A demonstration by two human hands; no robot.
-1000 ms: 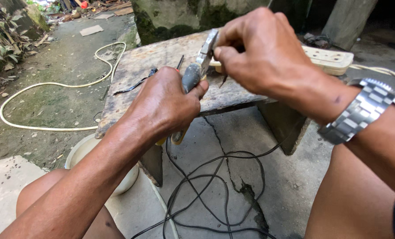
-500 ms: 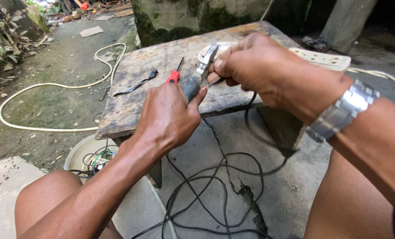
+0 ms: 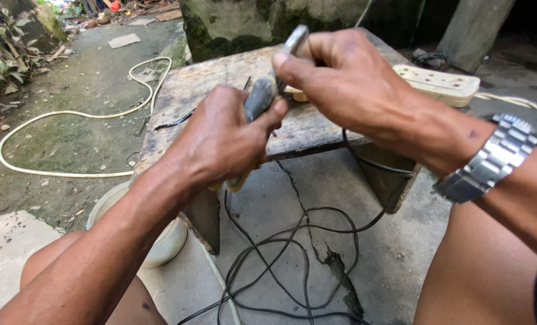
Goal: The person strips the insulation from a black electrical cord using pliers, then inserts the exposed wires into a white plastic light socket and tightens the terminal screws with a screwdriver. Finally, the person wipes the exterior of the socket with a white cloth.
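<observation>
My left hand is wrapped around a grey metal plier-like tool with a yellow handle end showing below my fist. The tool's tip points up and away. My right hand, with a metal watch on its wrist, is closed just right of it, thumb and forefinger pressed against the tool's upper end. A thin black cable drops from under my right palm and loops on the ground. What sits between the jaws is hidden by my fingers.
Both hands hover over a worn wooden bench that carries a cream power strip and a black wire scrap. A white bucket stands under its left end. A white hose curls across the dirt at left. The concrete floor is cracked.
Both hands have come up and closer to me with the tool, whose tip now points upward. The red-handled tool seen on the bench is now hidden behind my left hand.
</observation>
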